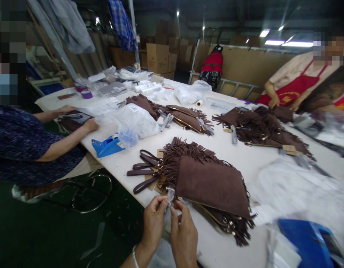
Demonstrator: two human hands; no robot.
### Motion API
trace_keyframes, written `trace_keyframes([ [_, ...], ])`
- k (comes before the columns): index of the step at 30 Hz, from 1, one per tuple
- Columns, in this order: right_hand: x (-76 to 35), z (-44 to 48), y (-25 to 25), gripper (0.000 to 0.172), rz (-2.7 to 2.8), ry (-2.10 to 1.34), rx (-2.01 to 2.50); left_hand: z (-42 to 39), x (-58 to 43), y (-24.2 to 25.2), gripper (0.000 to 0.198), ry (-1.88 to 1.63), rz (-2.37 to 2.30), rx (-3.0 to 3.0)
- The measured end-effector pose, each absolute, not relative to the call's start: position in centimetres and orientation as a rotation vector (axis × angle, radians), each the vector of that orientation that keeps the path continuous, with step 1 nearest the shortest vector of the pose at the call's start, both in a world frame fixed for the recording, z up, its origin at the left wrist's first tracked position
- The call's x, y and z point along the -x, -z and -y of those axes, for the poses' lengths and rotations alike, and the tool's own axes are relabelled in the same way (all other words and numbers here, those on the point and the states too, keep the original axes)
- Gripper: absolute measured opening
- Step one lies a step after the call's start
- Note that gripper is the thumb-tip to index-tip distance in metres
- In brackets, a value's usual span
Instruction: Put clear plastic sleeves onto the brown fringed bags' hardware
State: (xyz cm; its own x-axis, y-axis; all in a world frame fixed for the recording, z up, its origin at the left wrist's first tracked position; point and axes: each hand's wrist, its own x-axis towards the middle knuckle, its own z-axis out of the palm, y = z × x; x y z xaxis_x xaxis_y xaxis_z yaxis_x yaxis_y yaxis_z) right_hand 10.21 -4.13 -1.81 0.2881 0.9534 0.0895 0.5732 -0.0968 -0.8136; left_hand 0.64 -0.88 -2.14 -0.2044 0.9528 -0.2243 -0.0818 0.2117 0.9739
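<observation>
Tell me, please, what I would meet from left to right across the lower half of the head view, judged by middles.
Co-worker's dark patterned top, angular blue object, left hand, right hand, brown fringed bag, blurred blue object.

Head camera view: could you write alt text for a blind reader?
A person's left hand pinches thin plastic, the right hand close by, beside stacked brown fringed bags on a white table. Beyond are more bags and someone in a red apron.

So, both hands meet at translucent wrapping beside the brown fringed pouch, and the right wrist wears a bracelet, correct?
Wrong wrist: the head view shows the bracelet on the left one. Left hand, right hand, wrapping and fringed pouch are as stated.
</observation>
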Motion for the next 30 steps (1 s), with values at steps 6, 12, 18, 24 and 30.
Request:
trace_keyframes([
  [6,-9.4,2.8,1.8,0.038,0.894,-1.103,1.564,1.3,-0.3,1.7,0.02,-1.191,-1.536,-1.105],
  [12,-9.1,1.8,1.7,0.053,0.318,-1.494,1.373,1.9,-0.1,1.6,0.017,-1.229,-1.557,-1.33],
  [18,-8.8,1.2,1.8,0.047,0.257,-1.477,1.356,2.2,-0.1,1.7,0.021,-1.254,-1.574,-1.418],
  [24,-8.4,1.0,2.3,0.043,0.181,-1.464,1.288,2.3,0.5,1.9,0.023,-1.275,-1.546,-1.495],
  [30,-7.6,1.0,2.0,0.045,0.072,-1.54,1.127,2.1,0.2,1.7,0.024,-1.313,-1.6,-1.464],
])
